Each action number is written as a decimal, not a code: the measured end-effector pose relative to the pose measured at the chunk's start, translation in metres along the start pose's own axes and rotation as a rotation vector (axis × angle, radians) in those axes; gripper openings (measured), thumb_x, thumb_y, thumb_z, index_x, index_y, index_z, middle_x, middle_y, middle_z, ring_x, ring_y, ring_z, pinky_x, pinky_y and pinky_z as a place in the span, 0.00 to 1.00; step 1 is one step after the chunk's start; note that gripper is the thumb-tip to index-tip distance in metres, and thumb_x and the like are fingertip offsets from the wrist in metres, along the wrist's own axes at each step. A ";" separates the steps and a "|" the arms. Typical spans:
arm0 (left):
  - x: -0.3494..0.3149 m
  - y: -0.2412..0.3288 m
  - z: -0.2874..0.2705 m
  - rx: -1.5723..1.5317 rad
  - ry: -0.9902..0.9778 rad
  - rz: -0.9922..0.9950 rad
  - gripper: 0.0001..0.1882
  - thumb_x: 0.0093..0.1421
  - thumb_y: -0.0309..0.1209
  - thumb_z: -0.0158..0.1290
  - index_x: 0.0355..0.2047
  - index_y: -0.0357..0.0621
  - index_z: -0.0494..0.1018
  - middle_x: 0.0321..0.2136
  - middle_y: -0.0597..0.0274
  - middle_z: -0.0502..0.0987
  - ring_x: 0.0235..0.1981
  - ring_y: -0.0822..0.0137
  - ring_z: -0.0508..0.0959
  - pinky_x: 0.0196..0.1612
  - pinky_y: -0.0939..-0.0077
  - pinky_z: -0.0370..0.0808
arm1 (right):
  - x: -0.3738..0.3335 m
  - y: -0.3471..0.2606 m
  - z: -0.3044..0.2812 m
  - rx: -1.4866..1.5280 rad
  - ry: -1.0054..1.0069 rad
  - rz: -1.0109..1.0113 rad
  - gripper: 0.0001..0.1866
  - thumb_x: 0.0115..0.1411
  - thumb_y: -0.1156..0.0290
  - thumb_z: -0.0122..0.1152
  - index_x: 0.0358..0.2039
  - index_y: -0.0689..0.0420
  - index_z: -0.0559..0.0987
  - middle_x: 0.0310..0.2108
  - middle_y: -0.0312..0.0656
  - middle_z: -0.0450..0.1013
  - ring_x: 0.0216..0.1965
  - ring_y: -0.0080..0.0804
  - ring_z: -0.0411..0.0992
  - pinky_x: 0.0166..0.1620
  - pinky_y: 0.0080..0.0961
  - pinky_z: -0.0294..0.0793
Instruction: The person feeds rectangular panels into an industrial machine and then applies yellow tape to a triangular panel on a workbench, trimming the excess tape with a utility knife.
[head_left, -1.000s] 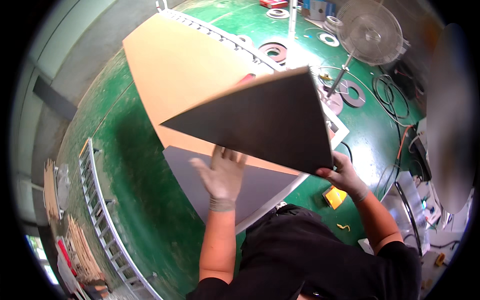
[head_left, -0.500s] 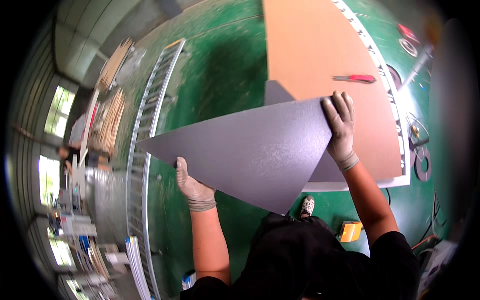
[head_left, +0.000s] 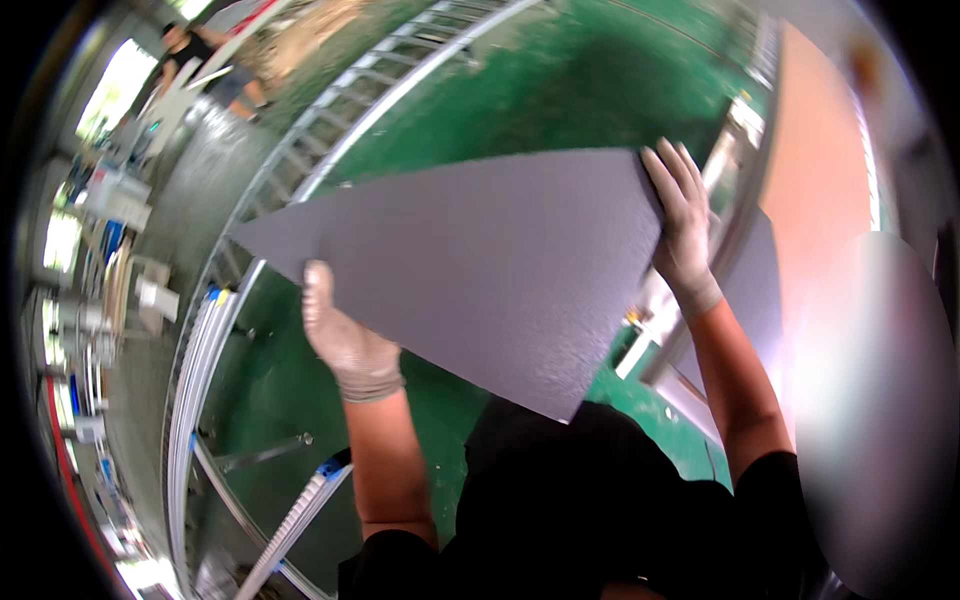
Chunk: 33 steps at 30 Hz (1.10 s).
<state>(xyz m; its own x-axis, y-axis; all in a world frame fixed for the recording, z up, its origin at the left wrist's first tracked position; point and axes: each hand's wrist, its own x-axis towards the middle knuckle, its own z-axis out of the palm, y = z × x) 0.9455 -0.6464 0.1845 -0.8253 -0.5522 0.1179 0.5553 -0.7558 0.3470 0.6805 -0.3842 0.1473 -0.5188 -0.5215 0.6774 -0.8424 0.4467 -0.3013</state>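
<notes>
A large grey panel [head_left: 480, 260], roughly triangular with a pointed left end, is held up in front of me by both gloved hands. My left hand [head_left: 345, 335] grips its lower left edge; the thumb lies over the top face and the other fingers are hidden beneath. On the right edge, near the far corner, my right hand [head_left: 684, 215] clasps the panel with its fingers along the rim. The panel hangs above the green floor, and its near corner points at my body.
At left a long metal roller conveyor [head_left: 300, 155] curves past, with aluminium rails [head_left: 205, 350] beside it. To the right stands a workbench with an orange-brown board [head_left: 815, 140] and another grey piece [head_left: 755, 270]. A person [head_left: 205, 65] is at the far left.
I have turned leftward with the panel still in both hands. The workbench has slid to the right of view, and the conveyor and rails have come closer.
</notes>
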 end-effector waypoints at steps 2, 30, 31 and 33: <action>0.015 0.031 -0.022 -0.007 0.003 0.039 0.25 0.67 0.33 0.48 0.62 0.38 0.66 0.58 0.50 0.74 0.58 0.52 0.74 0.61 0.47 0.71 | 0.021 -0.014 0.038 0.012 -0.063 -0.044 0.32 0.54 0.72 0.63 0.62 0.57 0.73 0.64 0.55 0.66 0.66 0.60 0.61 0.68 0.50 0.59; 0.420 0.059 -0.310 0.418 0.444 -0.708 0.41 0.56 0.65 0.55 0.56 0.41 0.72 0.50 0.49 0.77 0.51 0.52 0.77 0.56 0.49 0.74 | 0.168 0.027 0.341 0.258 -0.785 0.269 0.22 0.53 0.55 0.67 0.49 0.44 0.80 0.34 0.41 0.79 0.36 0.48 0.78 0.37 0.45 0.77; 0.426 0.050 -0.333 0.311 0.401 -0.760 0.42 0.56 0.66 0.54 0.56 0.42 0.72 0.51 0.49 0.77 0.52 0.52 0.77 0.57 0.48 0.73 | 0.172 0.012 0.344 0.284 -0.801 0.384 0.19 0.54 0.53 0.66 0.46 0.43 0.80 0.30 0.41 0.79 0.34 0.48 0.78 0.36 0.46 0.76; 0.446 0.013 -0.379 -0.009 0.292 -0.976 0.44 0.56 0.67 0.54 0.58 0.42 0.71 0.52 0.51 0.77 0.54 0.52 0.76 0.59 0.48 0.73 | 0.165 -0.012 0.338 0.372 -0.771 0.674 0.19 0.59 0.46 0.63 0.43 0.44 0.82 0.27 0.44 0.79 0.32 0.48 0.79 0.36 0.46 0.75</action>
<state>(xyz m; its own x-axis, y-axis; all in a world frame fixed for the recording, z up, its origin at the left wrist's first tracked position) 0.6241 -1.0360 -0.1114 -0.8619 0.2433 -0.4450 -0.3453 -0.9242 0.1635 0.5555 -0.7214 0.0358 -0.7329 -0.6257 -0.2670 -0.2750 0.6315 -0.7250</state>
